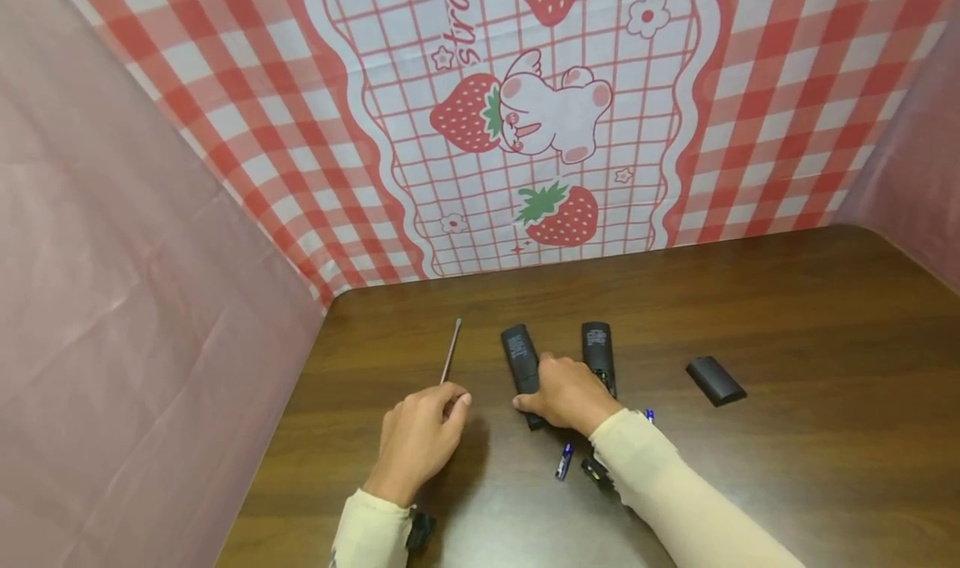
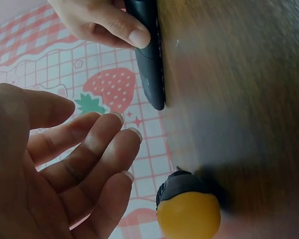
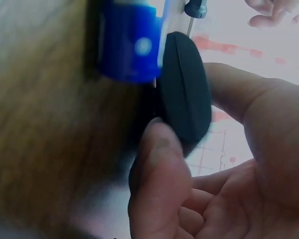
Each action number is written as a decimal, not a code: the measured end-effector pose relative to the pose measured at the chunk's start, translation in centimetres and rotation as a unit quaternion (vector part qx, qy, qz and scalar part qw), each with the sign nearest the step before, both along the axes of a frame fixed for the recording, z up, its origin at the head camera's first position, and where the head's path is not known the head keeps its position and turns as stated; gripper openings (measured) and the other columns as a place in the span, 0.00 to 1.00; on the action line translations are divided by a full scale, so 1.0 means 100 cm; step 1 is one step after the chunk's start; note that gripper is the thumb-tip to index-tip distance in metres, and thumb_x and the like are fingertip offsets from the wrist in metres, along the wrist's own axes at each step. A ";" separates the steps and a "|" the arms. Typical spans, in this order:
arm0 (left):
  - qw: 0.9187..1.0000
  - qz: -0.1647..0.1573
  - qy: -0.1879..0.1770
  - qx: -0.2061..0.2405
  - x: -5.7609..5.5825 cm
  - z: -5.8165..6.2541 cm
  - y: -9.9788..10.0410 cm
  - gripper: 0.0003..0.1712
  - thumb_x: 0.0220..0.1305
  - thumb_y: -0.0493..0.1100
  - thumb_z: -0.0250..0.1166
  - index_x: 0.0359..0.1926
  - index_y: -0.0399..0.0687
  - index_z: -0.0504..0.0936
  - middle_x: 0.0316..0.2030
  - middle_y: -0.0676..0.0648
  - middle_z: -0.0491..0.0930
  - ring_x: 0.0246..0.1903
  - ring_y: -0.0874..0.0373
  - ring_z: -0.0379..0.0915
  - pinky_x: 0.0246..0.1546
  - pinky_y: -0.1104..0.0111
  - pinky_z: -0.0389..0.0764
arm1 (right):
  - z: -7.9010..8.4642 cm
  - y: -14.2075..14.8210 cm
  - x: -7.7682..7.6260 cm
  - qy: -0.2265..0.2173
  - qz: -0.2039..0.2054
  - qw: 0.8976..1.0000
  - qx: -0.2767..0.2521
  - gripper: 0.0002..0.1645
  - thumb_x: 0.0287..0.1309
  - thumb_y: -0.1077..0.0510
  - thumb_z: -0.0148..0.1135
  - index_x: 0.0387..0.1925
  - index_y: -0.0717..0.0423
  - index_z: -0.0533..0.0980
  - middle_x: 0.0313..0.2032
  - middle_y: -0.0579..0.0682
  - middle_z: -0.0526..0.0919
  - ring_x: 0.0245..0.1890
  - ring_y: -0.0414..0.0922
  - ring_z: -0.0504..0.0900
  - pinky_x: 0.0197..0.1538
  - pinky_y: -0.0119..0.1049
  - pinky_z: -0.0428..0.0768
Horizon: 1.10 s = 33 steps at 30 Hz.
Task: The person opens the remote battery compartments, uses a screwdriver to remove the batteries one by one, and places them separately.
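Nearest: a blue-tipped battery [image 1: 563, 461] lies loose on the table [image 1: 787, 318] beside the right sleeve. Right hand [image 1: 567, 395] is clamped on the near end of 1 black remote [image 1: 521, 361], thumb and fingers round its edges. Left hand [image 1: 420, 435] hangs loosely curled, holding nothing, by the screwdriver [image 1: 450, 353]. A 2nd remote [image 1: 598, 350] and what looks like a battery cover [image 1: 716, 380] lie farther back. The remote should be light, rigid, smooth plastic, so grip the long side edges.

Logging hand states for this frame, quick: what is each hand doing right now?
Left hand: open, fingers relaxed beside the screwdriver, holding nothing.
Right hand: gripping the black remote on the table.
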State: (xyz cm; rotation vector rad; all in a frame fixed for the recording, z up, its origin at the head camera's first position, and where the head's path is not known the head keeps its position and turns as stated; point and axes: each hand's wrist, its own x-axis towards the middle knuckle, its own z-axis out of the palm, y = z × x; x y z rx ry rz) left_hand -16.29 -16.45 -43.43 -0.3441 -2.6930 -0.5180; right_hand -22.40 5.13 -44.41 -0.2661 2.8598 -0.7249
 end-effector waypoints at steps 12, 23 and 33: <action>1.000 0.005 -0.006 -0.011 0.000 -0.002 0.003 0.05 0.66 0.50 0.65 0.34 0.61 0.87 0.22 0.65 0.76 0.23 0.65 0.74 0.21 0.64 0.71 | 0.000 0.003 0.000 -0.004 0.004 1.000 -0.005 0.31 0.52 0.40 0.75 0.41 0.63 0.77 0.28 0.53 0.79 0.25 0.48 0.77 0.30 0.43 0.77; 1.000 0.003 -0.008 -0.014 0.000 -0.003 0.007 0.06 0.67 0.51 0.65 0.34 0.62 0.87 0.23 0.65 0.77 0.23 0.65 0.75 0.21 0.64 0.70 | 0.000 0.003 0.000 0.005 0.012 1.000 -0.005 0.31 0.54 0.40 0.74 0.41 0.63 0.77 0.28 0.53 0.79 0.25 0.48 0.77 0.30 0.44 0.77; 1.000 0.002 -0.015 -0.016 0.001 -0.004 0.011 0.06 0.67 0.51 0.65 0.35 0.61 0.87 0.24 0.64 0.79 0.23 0.65 0.75 0.21 0.64 0.71 | 0.002 0.004 0.001 -0.007 0.011 1.000 -0.014 0.31 0.58 0.42 0.71 0.45 0.66 0.75 0.28 0.54 0.78 0.24 0.48 0.77 0.29 0.43 0.77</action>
